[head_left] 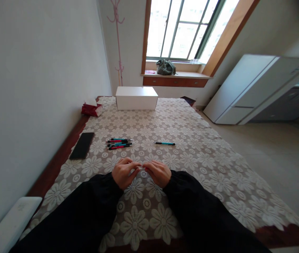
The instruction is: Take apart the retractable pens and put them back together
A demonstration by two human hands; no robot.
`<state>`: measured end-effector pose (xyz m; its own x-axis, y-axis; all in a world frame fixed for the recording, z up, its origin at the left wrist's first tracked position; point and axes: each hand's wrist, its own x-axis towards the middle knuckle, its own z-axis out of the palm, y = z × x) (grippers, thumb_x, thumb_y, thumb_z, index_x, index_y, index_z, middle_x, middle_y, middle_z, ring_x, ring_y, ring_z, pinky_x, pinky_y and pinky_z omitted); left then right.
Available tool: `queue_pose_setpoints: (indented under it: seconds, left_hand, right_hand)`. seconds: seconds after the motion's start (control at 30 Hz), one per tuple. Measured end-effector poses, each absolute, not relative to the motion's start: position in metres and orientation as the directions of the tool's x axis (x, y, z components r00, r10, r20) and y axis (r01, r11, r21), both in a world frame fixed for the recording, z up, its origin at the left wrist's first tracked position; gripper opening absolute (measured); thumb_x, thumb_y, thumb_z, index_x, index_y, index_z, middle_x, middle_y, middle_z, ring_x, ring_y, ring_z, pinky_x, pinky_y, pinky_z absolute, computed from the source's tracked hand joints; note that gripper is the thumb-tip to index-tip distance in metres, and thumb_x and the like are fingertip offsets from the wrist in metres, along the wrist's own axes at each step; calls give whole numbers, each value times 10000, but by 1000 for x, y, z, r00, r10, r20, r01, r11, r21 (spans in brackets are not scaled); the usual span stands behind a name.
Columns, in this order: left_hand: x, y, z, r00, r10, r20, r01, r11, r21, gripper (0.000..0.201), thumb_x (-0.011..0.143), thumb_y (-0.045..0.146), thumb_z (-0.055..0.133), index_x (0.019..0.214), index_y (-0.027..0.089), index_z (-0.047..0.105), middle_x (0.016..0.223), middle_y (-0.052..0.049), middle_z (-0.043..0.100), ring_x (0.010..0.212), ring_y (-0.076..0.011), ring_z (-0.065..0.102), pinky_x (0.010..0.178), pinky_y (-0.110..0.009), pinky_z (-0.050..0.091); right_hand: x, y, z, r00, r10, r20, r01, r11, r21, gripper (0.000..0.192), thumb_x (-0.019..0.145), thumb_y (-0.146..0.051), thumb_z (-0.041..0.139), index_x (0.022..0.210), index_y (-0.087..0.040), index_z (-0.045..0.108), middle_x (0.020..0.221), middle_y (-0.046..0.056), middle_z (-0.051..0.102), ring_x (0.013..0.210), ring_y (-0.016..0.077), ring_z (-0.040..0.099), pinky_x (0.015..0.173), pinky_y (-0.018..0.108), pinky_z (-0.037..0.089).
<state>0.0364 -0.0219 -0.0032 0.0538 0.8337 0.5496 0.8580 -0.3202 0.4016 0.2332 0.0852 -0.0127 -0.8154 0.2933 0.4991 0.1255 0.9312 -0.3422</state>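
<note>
The left hand (pixel 125 173) and right hand (pixel 158 172) jointly pinched a small item (pixel 141 168), too indistinct to identify, above the tablecloth (pixel 146 203), its handling seemingly unfinished, with one pen (pixel 167 143) beyond, apart from the grouped pens (pixel 118 147).

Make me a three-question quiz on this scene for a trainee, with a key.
1. Which colours mainly show on the single pen right of the pen group?
A) red and white
B) black and blue
C) green and yellow
2. True or false: the two hands are held wide apart.
3. Fill in: the dark phone lies to the ____ of the pen group.

Key: 1. B. 2. False; the left hand and right hand nearly meet at a small item, mostly hidden. 3. left.
</note>
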Motion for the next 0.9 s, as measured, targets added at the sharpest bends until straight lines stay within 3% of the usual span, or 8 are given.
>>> queue_pose_setpoints:
  seconds: [0.23, 0.37, 0.5, 0.9]
  left_hand:
    - [38, -22, 0, 50, 859, 509, 847, -306, 434, 130, 907, 340, 637, 986, 245, 676, 867, -11, 746, 850, -185, 670, 821, -372, 510]
    - [36, -23, 6, 69, 893, 445, 883, -262, 389, 199, 762, 302, 716, 935, 236, 645, 929, -42, 721, 960, -252, 631, 849, -431, 487]
    - [33, -23, 9, 82, 931, 355, 927, -202, 315, 213, 656, 263, 740, 828, 234, 617, 977, -69, 682, 998, -297, 574, 852, -479, 449]
    - [34, -22, 7, 70, 938, 339, 929, -186, 321, 46, 720, 229, 719, 745, 245, 684, 940, -48, 678, 973, -271, 563, 839, -471, 445]
  right_hand:
    - [233, 80, -8, -809, 359, 466, 216, 918, -332, 210, 1028, -295, 433, 982, -227, 627, 813, 43, 668, 763, 172, 612, 727, 297, 471]
    - [235, 82, -5, -793, 407, 453, 278, 904, -325, 180, 1006, -274, 458, 933, -223, 614, 828, 39, 667, 768, 173, 601, 724, 296, 456]
    - [236, 87, -7, -815, 389, 430, 283, 914, -292, 146, 978, -248, 490, 895, -224, 608, 840, 37, 656, 770, 169, 591, 718, 291, 450]
    - [235, 85, -11, -844, 372, 387, 293, 923, -248, 122, 947, -207, 497, 873, -221, 593, 865, 41, 625, 792, 173, 572, 715, 300, 439]
